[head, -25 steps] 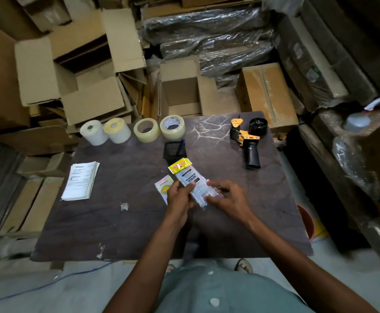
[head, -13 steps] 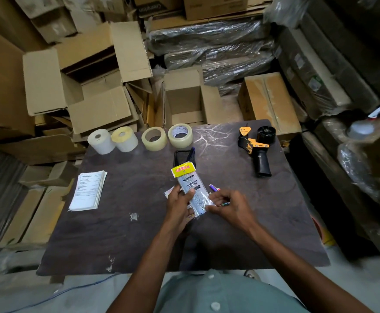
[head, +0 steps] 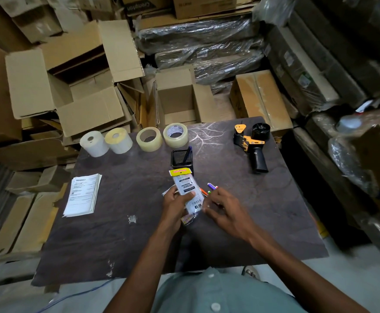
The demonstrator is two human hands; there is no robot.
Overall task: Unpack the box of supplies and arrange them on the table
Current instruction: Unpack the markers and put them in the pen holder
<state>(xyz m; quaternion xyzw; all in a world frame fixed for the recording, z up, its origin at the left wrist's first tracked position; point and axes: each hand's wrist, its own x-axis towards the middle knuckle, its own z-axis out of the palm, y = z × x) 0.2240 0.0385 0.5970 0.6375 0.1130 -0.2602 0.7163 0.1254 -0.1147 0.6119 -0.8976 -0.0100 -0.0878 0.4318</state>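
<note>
My left hand (head: 175, 203) grips a clear plastic packet (head: 185, 187) with a yellow header and the word TOTEM, held upright over the middle of the dark table (head: 121, 222). My right hand (head: 224, 208) is at the packet's lower right corner, fingers curled around coloured pens (head: 210, 188) that stick out above them. A black mesh pen holder (head: 181, 158) with a blue pen stands just behind the packet. An open cardboard box (head: 177, 102) sits behind the table.
Two label rolls (head: 94, 143) (head: 118, 140) and two clear tape rolls (head: 149, 139) (head: 175, 135) line the far edge. A yellow-black tape dispenser (head: 252, 144) lies at the far right. A stack of printed sheets (head: 83, 194) lies at the left. Cardboard boxes crowd all around.
The packet has turned more upright in my left hand. Coloured pens have come out and now show above my right hand's fingers. The camera view has shifted down slightly.
</note>
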